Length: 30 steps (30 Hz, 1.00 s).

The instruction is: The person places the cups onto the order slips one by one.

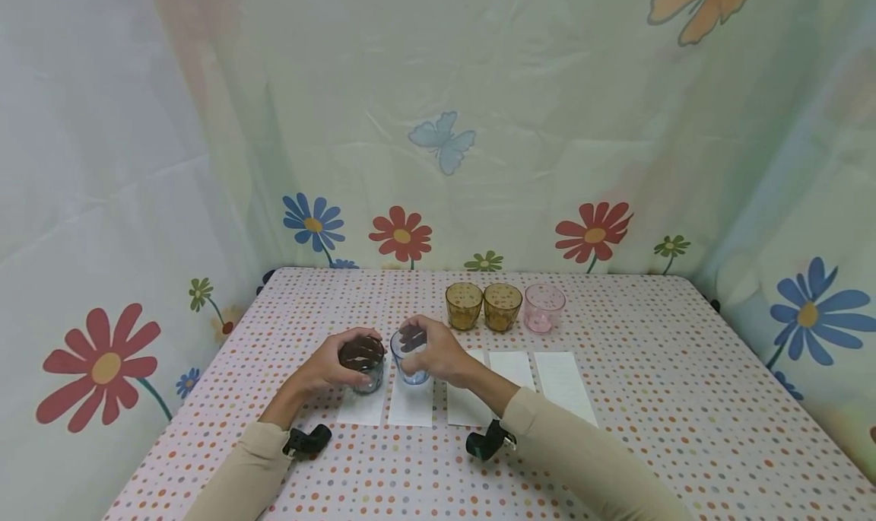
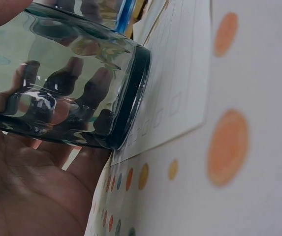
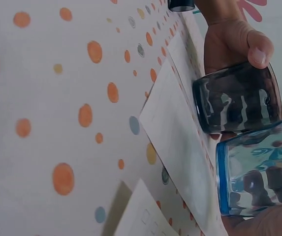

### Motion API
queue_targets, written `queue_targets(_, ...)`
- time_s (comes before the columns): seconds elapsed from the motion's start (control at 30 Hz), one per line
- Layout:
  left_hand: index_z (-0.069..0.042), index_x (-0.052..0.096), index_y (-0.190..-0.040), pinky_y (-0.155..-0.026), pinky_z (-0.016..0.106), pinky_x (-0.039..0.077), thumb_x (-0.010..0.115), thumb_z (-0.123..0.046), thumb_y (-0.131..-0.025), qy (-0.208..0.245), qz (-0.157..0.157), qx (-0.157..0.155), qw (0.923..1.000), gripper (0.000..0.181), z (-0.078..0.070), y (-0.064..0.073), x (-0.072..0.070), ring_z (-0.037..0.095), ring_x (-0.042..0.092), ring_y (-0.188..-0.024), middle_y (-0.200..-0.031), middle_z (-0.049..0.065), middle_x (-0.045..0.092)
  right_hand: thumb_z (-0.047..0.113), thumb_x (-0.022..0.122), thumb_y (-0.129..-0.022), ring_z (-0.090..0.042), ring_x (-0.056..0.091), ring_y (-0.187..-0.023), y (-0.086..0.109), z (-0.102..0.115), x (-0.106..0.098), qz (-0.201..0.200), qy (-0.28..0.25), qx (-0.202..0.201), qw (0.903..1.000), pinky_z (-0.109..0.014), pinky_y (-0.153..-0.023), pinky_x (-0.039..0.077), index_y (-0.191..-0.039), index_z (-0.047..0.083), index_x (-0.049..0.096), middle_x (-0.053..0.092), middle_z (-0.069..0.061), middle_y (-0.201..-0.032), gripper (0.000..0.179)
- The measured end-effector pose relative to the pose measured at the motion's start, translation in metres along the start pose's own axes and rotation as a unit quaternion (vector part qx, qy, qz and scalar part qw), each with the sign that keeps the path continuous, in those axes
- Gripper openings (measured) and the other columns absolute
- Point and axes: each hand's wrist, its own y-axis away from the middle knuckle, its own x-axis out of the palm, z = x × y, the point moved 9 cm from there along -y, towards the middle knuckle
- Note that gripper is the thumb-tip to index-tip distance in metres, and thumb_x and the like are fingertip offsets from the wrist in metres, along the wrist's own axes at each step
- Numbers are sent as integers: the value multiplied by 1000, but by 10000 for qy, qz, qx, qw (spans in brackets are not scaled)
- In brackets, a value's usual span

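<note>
My left hand (image 1: 337, 363) grips a dark grey-tinted glass (image 1: 370, 376), thumb on the near side and fingers round the far side. In the left wrist view the base of this glass (image 2: 131, 93) is close over a white paper slip. Just to the right, my right hand (image 1: 438, 351) grips a light blue glass (image 1: 412, 369), its fingers wrapped round the far side. The right wrist view shows the blue glass (image 3: 259, 169) beside the dark glass (image 3: 236, 98), both upright over the paper slips.
Behind stand two amber glasses (image 1: 464, 308) and a pink glass (image 1: 544, 308) in a row. Several white paper slips (image 1: 411, 411) lie side by side on the dotted tablecloth (image 1: 383, 475). A flowered curtain (image 1: 479, 186) hangs behind the table.
</note>
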Motion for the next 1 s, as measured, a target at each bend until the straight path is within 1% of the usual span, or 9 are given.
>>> queue_targets(0.13,6,49,-140,-101,45,51,82,-4,-76,55,15,10,10000,73,0,0,1,42,59,-122,-132,27,60,-6,75,-63,-31,59,-106,3,-2,3,50,28,18,10000,-35,-85,51,-123,7,59,63,-12,-115,63)
queue_targets(0.33,-1,52,-140,-102,43,50,82,-4,-75,22,-31,-81,10000,71,1,0,0,41,59,-123,-133,24,61,-5,75,-63,-31,58,-107,4,-7,7,111,86,77,9999,-37,-85,51,-123,9,60,62,-9,-114,63)
queue_targets(0.43,0,52,-140,-102,43,50,81,-4,-75,23,-13,-87,10000,71,2,0,1,41,59,-123,-133,24,61,-4,75,-64,-29,58,-108,5,-9,8,136,66,157,9998,-38,-88,50,-123,11,60,62,-6,-115,63)
queue_targets(0.53,5,49,-141,-102,43,50,81,-4,-76,36,10,-68,10000,73,3,-1,1,41,59,-123,-133,25,61,-4,76,-64,-28,57,-108,6,-8,9,166,56,134,9998,-40,-90,50,-123,11,60,62,-6,-116,63)
queue_targets(0.7,8,47,-141,-103,44,49,81,-4,-76,-26,23,16,10000,74,0,-1,0,42,59,-123,-133,27,60,-7,77,-62,-28,57,-108,5,-9,10,223,-52,80,9997,-39,-91,49,-122,7,59,63,-9,-116,64)
queue_targets(0.87,8,47,-141,-103,45,49,81,-3,-77,-44,20,-17,10000,74,0,-2,0,41,59,-124,-134,26,60,-11,77,-60,-27,58,-108,5,-11,10,320,-257,145,9991,-39,-95,49,-123,5,58,63,-10,-118,67)
queue_targets(1.0,9,47,-140,-104,46,48,80,-2,-77,-36,12,-6,10000,72,1,-1,-1,41,59,-124,-133,27,60,-12,75,-59,-30,57,-109,7,-11,13,476,-489,161,9975,-37,-93,49,-123,5,58,63,-11,-118,69)
